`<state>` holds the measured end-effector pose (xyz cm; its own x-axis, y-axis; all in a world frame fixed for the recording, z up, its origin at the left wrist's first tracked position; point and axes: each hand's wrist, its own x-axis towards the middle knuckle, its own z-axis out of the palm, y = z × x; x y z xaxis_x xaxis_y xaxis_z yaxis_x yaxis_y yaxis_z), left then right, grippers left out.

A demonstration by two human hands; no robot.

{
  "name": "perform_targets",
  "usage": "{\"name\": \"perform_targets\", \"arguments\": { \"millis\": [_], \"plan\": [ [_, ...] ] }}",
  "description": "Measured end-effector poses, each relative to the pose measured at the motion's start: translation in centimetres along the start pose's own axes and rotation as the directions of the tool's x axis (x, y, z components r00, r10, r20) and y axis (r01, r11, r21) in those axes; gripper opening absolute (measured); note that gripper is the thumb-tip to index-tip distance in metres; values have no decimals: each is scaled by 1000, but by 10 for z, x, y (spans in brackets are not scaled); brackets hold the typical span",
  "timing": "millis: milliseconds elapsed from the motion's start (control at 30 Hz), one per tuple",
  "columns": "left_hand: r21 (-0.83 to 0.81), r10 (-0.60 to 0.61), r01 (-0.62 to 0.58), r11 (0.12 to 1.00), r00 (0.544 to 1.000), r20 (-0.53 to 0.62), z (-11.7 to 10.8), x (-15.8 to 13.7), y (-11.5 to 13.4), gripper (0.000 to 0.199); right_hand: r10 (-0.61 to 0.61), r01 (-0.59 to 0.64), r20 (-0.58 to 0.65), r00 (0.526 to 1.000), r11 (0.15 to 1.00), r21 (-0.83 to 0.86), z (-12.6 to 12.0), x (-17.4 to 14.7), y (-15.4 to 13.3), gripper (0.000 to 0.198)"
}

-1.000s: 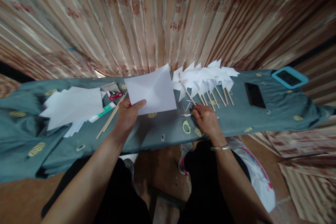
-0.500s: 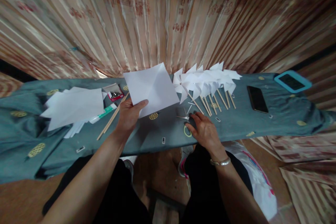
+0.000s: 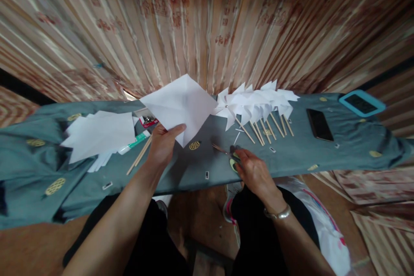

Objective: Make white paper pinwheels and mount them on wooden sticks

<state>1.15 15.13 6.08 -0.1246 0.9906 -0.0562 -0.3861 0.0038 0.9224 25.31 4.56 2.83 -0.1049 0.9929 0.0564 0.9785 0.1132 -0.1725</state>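
My left hand (image 3: 164,141) pinches a white square of paper (image 3: 181,105) by its lower corner, thumb on top. Faint creases cross the sheet, which is held above the cloth with one corner pointing at me. My right hand (image 3: 254,168) has its fingers closed round the handles of a pair of scissors (image 3: 233,159); the blades point left toward the paper and do not touch it. Just beyond the scissors lie thin white strips (image 3: 237,136). Paper pinwheels (image 3: 255,101) on wooden sticks stand in an overlapping row behind my right hand.
Left on the cloth-covered table (image 3: 181,177) are a stack of white paper (image 3: 103,131), a green-and-white tube (image 3: 136,141), wooden sticks (image 3: 139,155) and a red box (image 3: 148,121) of small metal pieces. To the right lie a phone (image 3: 319,125) and a blue-framed device (image 3: 362,102). A curtain hangs behind.
My right hand has gone from reaching over the scissors to gripping their handles. My left hand has turned the paper so that a corner points toward me. The view has shifted slightly.
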Motion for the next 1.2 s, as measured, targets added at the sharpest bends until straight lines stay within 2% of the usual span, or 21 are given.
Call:
{"name": "perform_targets", "arguments": {
  "millis": [100,167,233,267,300,367,433,467,567,633,733,833,933,1033,1100,1200],
  "plan": [
    [-13,20,-20,1000,1000,-6,1,0,4,40,32,-28,49,998,996,-83,-5,0,-2,29],
    [-10,41,-42,999,999,-9,1,-1,5,43,71,-69,78,994,997,-32,-8,0,-1,26],
    [2,67,-67,998,998,-17,2,-2,6,44,111,-130,107,988,974,187,-8,1,0,22],
    [13,76,-75,997,997,-28,2,-3,7,44,122,-162,130,984,918,362,-8,2,0,20],
    [26,80,-79,997,996,-42,1,-3,8,44,121,-194,167,979,812,550,-8,3,0,20],
    [46,79,-76,996,994,-76,0,-4,10,45,86,-273,265,960,481,833,-8,6,-5,28],
    [45,89,-85,995,990,-113,-3,-3,13,49,31,-360,360,932,166,918,-9,8,-16,37],
    [37,100,-96,995,986,-129,-4,-2,15,50,9,-391,391,920,47,919,-10,9,-23,40],
    [8,128,-129,992,979,-161,-6,0,19,50,-48,-433,433,900,-206,877,-10,9,-48,45],
    [-17,118,-122,992,978,-170,-7,0,21,48,-118,-463,449,886,-296,836,-9,7,-63,48],
    [-46,113,-123,991,977,-178,-6,-1,22,45,-203,-502,459,865,-341,794,-7,6,-77,45],
    [-44,114,-124,991,977,-183,-5,-2,23,41,-220,-543,496,840,-358,760,-4,7,-81,44],
    [-44,104,-114,993,977,-184,-8,-1,23,39,-174,-562,542,823,-397,726,2,8,-80,45],
    [9,110,-111,994,970,-217,-13,1,22,37,-73,-521,550,832,-444,729,8,7,-79,41],
    [65,122,-110,992,965,-233,-18,3,21,35,-77,-482,496,865,-407,776,11,6,-79,42],
    [127,142,-114,985,962,-235,-22,4,19,33,-193,-389,352,916,-211,897,15,4,-79,53]
  ]
}}
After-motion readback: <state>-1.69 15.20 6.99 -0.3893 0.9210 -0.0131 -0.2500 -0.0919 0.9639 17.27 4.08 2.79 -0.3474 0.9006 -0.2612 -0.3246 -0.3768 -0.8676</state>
